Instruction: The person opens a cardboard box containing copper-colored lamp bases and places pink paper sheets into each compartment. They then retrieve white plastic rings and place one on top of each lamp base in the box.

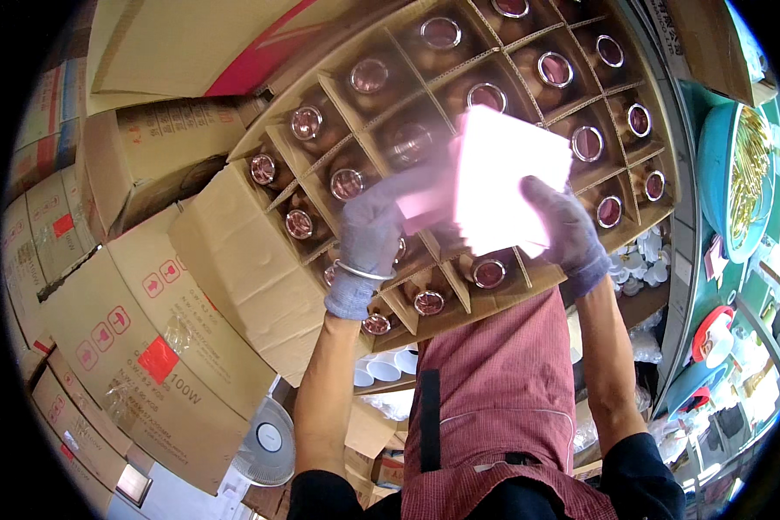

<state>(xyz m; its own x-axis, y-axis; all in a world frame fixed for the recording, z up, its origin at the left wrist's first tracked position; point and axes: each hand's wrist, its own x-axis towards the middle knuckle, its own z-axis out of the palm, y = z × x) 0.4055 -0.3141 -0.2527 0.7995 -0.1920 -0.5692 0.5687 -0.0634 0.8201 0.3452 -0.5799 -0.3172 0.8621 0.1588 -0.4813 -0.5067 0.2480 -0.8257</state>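
Gripping a pale pink stack [504, 178], set between both hands, by its right edge with the gloved right hand [570, 230]. Grasping a blurred pink piece [425, 206] with the left hand [371, 232], just left of the stack. Holding both above a divided box [537, 277] of round-rimmed vessels [555, 69], near cartons [147, 295].

The gloved right hand [566, 227] holds a stack of pink paper [504, 178] at two o'clock; the gloved left hand [373, 234], beside it, grips a blurred pink sheet [426, 206]. A divided box [234, 260] of round-rimmed glasses spreads beneath toward twelve. Cartons [113, 299] stand at nine, a fan [267, 442] at seven, a blue basin [716, 173] near three.
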